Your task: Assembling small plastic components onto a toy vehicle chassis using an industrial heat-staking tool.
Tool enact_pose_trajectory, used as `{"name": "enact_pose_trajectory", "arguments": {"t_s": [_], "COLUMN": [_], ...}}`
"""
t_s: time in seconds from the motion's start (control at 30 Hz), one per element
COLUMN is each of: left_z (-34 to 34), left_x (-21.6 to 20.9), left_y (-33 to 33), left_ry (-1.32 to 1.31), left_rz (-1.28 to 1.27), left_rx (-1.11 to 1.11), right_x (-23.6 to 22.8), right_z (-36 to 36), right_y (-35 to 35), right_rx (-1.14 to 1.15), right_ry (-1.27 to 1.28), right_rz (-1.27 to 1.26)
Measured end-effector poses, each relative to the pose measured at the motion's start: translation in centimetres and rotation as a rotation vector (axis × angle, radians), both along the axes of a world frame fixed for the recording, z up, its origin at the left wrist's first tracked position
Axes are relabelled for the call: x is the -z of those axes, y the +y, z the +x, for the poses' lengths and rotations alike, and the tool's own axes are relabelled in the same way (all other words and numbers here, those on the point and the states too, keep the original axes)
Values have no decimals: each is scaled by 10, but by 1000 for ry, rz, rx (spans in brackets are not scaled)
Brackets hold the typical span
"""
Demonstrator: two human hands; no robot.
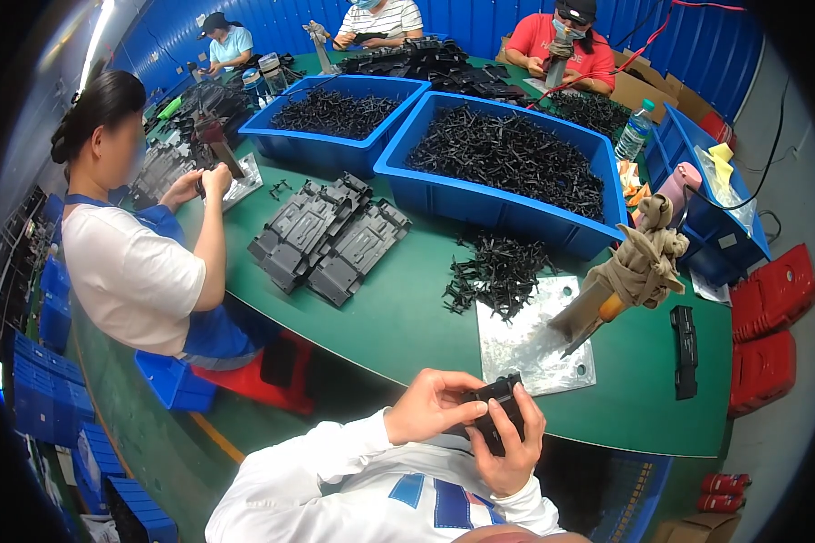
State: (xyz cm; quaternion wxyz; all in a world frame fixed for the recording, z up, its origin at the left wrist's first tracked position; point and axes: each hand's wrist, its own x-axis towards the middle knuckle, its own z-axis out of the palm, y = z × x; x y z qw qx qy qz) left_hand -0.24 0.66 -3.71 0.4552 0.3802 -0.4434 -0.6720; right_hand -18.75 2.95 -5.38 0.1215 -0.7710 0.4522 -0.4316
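Observation:
A black moulded plastic part point(498, 409) is held between my two hands at the table's near edge. My left hand point(436, 405) grips its left side, thumb and fingers closed on it. From the right, my right hand point(511, 442) wraps it, with fingertips on its face. Just beyond my hands lies a silvery metal plate point(501, 339), where an upright tool with a cloth-wrapped handle point(641, 258) leans. A loose heap of small black plastic pieces point(503, 270) touches the plate's far side. One long black part point(685, 353) rests by itself to the right.
Two blue bins point(516, 217) full of small black pieces stand across the green table point(407, 326). Stacked black housings point(330, 237) lie left of centre. A bottle point(635, 131) and red stools point(774, 290) are at right. A co-worker point(136, 262) sits at left; others work farther back.

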Motion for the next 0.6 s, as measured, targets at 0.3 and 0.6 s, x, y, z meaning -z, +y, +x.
{"name": "enact_pose_trajectory", "arguments": {"t_s": [0.3,0.6], "left_z": [0,1], "left_x": [-3,-2], "left_y": [0,0], "left_ry": [20,5], "left_rz": [29,33], "left_rx": [-6,-2], "right_x": [-3,-1], "right_z": [-1,-1], "right_y": [-1,-1], "right_rx": [-25,-25], "right_ry": [22,20], "right_rz": [-1,-3]}}
